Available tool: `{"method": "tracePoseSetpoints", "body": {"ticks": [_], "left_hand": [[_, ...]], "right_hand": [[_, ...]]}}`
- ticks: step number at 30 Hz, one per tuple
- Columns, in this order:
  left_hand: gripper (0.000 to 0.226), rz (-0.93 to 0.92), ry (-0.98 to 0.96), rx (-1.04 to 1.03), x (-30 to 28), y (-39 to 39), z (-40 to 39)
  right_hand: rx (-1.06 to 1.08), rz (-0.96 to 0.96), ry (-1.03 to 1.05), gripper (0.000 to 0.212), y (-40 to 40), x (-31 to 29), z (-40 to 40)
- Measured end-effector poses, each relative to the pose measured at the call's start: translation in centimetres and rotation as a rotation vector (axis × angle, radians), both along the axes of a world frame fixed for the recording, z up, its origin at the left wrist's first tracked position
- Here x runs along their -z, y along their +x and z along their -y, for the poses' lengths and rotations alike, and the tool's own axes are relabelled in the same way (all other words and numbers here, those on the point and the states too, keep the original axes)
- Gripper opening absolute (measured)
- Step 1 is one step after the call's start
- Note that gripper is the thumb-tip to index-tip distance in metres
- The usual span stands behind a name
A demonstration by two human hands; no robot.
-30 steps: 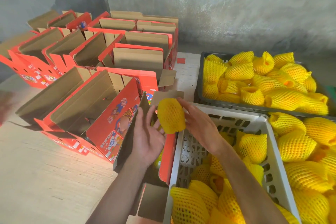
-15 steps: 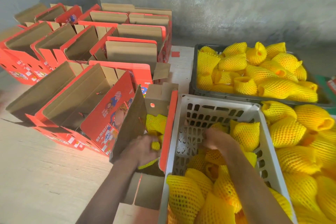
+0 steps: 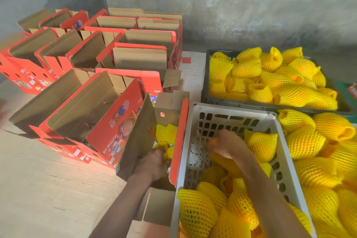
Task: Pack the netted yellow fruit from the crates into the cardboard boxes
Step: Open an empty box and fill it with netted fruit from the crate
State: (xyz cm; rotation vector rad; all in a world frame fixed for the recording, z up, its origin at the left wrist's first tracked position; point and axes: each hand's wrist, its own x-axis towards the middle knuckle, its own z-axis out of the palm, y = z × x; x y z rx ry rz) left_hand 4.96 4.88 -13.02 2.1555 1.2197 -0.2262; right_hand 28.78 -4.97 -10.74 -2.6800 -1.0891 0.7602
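Fruit (image 3: 262, 147) in foam netting lies heaped in the white crate (image 3: 278, 127) and partly fills the open box (image 3: 181, 127); likely soft-skinned, best cupped around the body. Left hand (image 3: 154, 164) grips fruit inside the box. Right hand (image 3: 225, 144) is blurred; grip indeterminate.

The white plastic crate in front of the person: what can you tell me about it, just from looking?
The white crate looks like moulded plastic, rectangular, with slotted walls and a thick rim. It sits upright between the open red cardboard box and a loose heap of netted fruit, with a dark crate behind it. It is partly filled with yellow netted fruit, mostly at the near end. The right hand reaches inside it.
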Motion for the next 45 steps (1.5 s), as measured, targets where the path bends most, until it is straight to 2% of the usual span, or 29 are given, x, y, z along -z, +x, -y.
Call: {"method": "tracePoseSetpoints", "body": {"ticks": [2, 4, 5, 7, 8, 10, 12, 15, 19, 22, 26, 30, 32, 35, 38, 40, 43, 45], "left_hand": [[0.021, 0.293, -0.003, -0.111, -1.0, 0.4, 0.0], [0.016, 0.581, -0.052, -0.239, -2.3, 1.2, 0.1], [0.018, 0.717, -0.098, -0.309, -3.1, 1.6, 0.2], [0.028, 0.92, -0.245, -0.4, -5.0, 2.6, 0.1], [0.037, 0.981, -0.335, -0.409, -5.8, 3.0, 0.1], [0.058, 1.024, -0.512, -0.393, -7.2, 3.9, 0.2], [0.068, 0.979, -0.58, -0.341, -8.4, 4.5, 0.4], [0.064, 0.943, -0.485, -0.31, -9.3, 4.7, 0.7], [0.052, 1.195, -0.465, -0.42, -9.3, 4.0, 1.6], [0.06, 1.327, -0.367, -0.441, -9.6, 3.5, 1.8], [0.068, 1.384, -0.212, -0.416, -9.8, 2.8, 1.4], [0.063, 1.342, -0.028, -0.425, -9.5, 2.7, 1.4], [0.06, 1.391, -0.102, -0.455, -9.0, 2.9, 1.7], [0.063, 1.33, -0.211, -0.564, -7.8, 2.8, 1.4], [0.059, 1.045, -0.212, -0.624, -6.3, 1.5, 0.2], [0.052, 0.871, -0.114, -0.544, -4.8, 0.5, -0.4], [0.054, 0.465, -0.076, -0.31, -3.3, -0.4, -0.5], [0.06, 0.232, -0.117, -0.193, -2.8, -0.3, 0.0]], "right_hand": [[0.151, -0.184, 0.423, 0.04, -0.6, -1.3, -0.7], [0.205, -0.413, 0.784, 0.049, -1.5, -2.8, -1.2], [0.181, -0.566, 0.905, 0.052, -1.8, -3.3, -1.5], [0.107, -0.833, 1.005, 0.056, -2.5, -3.8, -1.6], [0.052, -0.854, 1.031, 0.059, -2.8, -4.0, -1.5], [-0.079, -0.697, 1.074, 0.066, -3.6, -4.4, -1.7], [-0.193, -0.574, 1.098, 0.069, -4.6, -4.8, -2.1], [-0.303, -0.442, 1.081, 0.071, -5.5, -5.3, -2.4], [-0.415, -0.324, 0.991, 0.082, -5.3, -5.4, -1.9], [-0.348, -0.252, 1.007, 0.072, -5.7, -5.5, -1.4], [-0.324, -0.345, 1.193, 0.042, -6.0, -5.4, -0.8], [-0.331, -0.031, 1.336, 0.029, -7.0, -5.5, -0.8], [-0.475, 0.058, 1.363, 0.027, -7.2, -5.4, -1.0], [-0.514, -0.042, 1.321, 0.022, -6.6, -4.8, -1.0], [-0.219, -0.131, 1.089, 0.028, -4.5, -4.0, -0.6], [-0.075, -0.074, 0.689, 0.029, -2.6, -2.6, -0.5], [-0.107, -0.028, 0.009, 0.024, -1.0, 0.4, 0.4], [-0.144, -0.084, -0.185, 0.025, -0.8, 1.3, 1.0]]}}
